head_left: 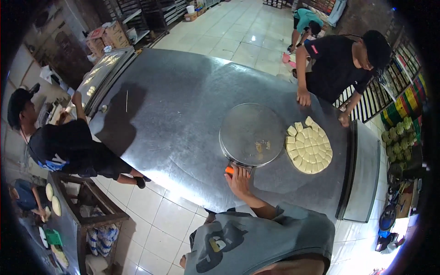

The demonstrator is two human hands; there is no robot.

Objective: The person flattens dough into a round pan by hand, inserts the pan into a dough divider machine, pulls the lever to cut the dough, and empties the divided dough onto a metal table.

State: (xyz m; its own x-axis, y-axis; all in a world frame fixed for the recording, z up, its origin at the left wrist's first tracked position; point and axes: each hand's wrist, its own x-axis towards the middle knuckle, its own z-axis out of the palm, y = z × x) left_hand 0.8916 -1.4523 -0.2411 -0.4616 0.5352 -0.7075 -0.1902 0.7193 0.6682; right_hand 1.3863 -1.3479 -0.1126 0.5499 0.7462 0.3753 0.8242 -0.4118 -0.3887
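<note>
My right hand (238, 181) reaches from the lower edge onto the steel table, its fingers closed round an orange handle (229, 170) at the near rim of a round metal plate (245, 128) with some crumbs on it. Right of the plate lies a round slab of pale dough (310, 151) cut into several small pieces, a few pulled slightly apart at its top. A bit of my left hand (183, 261) shows low beside my grey shirt, its fingers mostly hidden.
The steel table (174, 114) spans the middle. A person (334, 68) rests hands at its right end; another (64, 146) works at trays (103, 68) on the left; another (307, 23) bends behind. A side table (80, 220) stands lower left, beside a person (25, 197).
</note>
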